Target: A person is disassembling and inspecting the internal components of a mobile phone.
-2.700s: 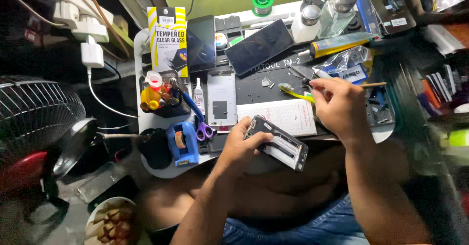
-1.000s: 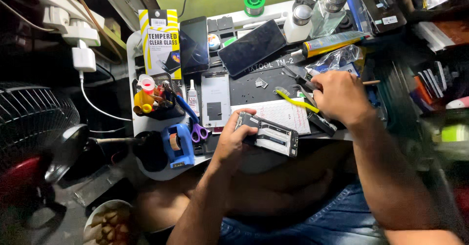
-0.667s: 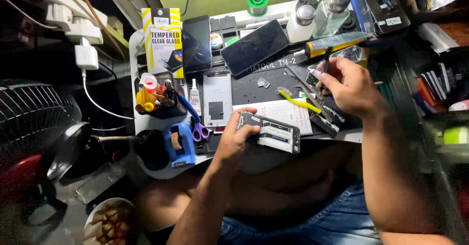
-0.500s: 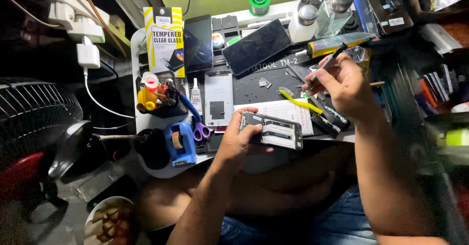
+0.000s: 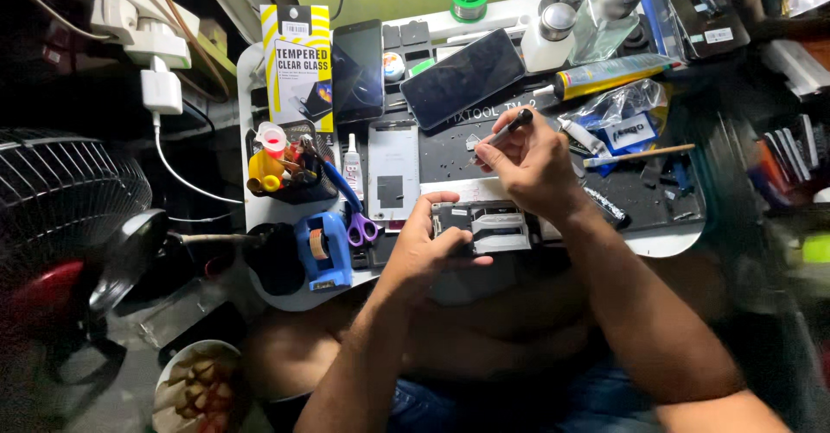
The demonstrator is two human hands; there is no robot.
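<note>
— What did the opened phone look like?
— Its back was off, showing dark internals and a pale metal shield; it lay at the worktop's near edge, six o'clock.
— And the hands?
— The left hand gripped its left end. At one o'clock, the right hand pinched a dark screwdriver.
</note>
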